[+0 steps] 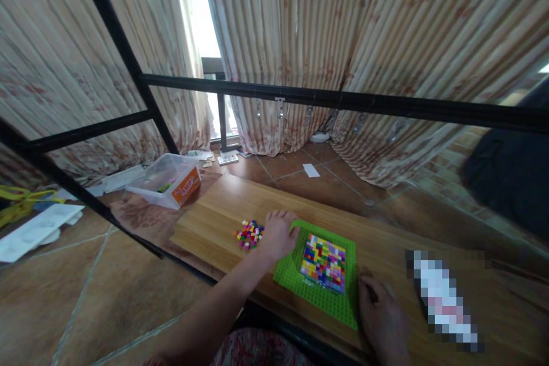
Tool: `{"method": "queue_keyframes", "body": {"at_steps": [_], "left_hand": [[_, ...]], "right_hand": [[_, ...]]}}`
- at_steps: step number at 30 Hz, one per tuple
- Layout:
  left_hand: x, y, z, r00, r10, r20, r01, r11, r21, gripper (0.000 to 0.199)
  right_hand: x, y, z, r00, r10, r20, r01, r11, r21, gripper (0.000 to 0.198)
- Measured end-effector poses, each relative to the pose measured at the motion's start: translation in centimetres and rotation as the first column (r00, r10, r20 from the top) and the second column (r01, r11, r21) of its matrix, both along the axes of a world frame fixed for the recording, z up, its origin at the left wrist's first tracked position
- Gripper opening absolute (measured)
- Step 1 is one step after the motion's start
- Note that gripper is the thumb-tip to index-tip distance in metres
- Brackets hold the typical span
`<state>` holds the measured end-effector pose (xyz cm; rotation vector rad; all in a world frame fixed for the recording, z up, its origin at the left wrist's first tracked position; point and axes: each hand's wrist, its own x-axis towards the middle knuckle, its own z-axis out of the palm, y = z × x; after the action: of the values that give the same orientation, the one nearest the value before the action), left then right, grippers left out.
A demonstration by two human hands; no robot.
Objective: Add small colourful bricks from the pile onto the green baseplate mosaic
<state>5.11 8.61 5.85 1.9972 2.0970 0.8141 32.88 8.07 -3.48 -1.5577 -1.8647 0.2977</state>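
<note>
A green studded baseplate (285, 273) lies on the wooden bench, turned at a slant. On its middle stands a square patch of small multicoloured bricks (323, 262), packed close together. My left hand (279, 234) is closed at the plate's far left corner, thumb toward the studs and the other fingers bent by the edge. Against the right edge rests my right hand (383, 311), its fingers curled in with a small gap by the thumb. Just left of my left hand is a loose pile of tiny coloured bricks (249, 234), partly behind that wrist.
A clear plastic box (165, 186) with an orange label stands beyond the wooden bench (214, 211). On the bench's right lies a blurred-out item (446, 303). Black metal bars (257, 90) cross in front of the curtains. Papers (311, 170) lie on the tiled floor.
</note>
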Motion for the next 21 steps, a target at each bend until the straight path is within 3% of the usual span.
{"method": "queue_keyframes", "body": {"at_steps": [3, 6, 15, 18, 21], "left_hand": [[-3.3, -2.5, -1.0, 0.993, 0.048, -0.112, -0.061, 0.992, -0.112, 0.018], [-4.5, -4.1, -1.6, 0.986, 0.025, -0.164, -0.046, 0.991, -0.127, 0.017], [-4.6, -3.1, -2.0, 0.967, -0.031, -0.254, 0.006, 0.995, -0.100, 0.019], [-4.2, -3.0, -2.0, 0.977, -0.021, -0.214, 0.009, 0.998, -0.058, 0.018], [-3.1, -2.8, -1.7, 0.998, -0.056, -0.029, 0.054, 0.998, -0.043, 0.020]], "right_hand": [[-0.1, -0.1, 0.0, 1.000, 0.000, 0.007, -0.001, 1.000, 0.016, 0.040], [-0.3, -0.1, 0.3, 1.000, 0.004, -0.007, -0.004, 1.000, 0.028, 0.037], [-1.1, -0.3, 1.2, 0.998, 0.000, -0.057, 0.000, 1.000, 0.005, 0.029], [-1.3, -0.3, 1.3, 0.998, -0.012, -0.064, 0.012, 1.000, 0.007, 0.027], [-1.3, -0.3, 1.4, 0.997, -0.008, -0.071, 0.009, 1.000, 0.010, 0.027]]}}
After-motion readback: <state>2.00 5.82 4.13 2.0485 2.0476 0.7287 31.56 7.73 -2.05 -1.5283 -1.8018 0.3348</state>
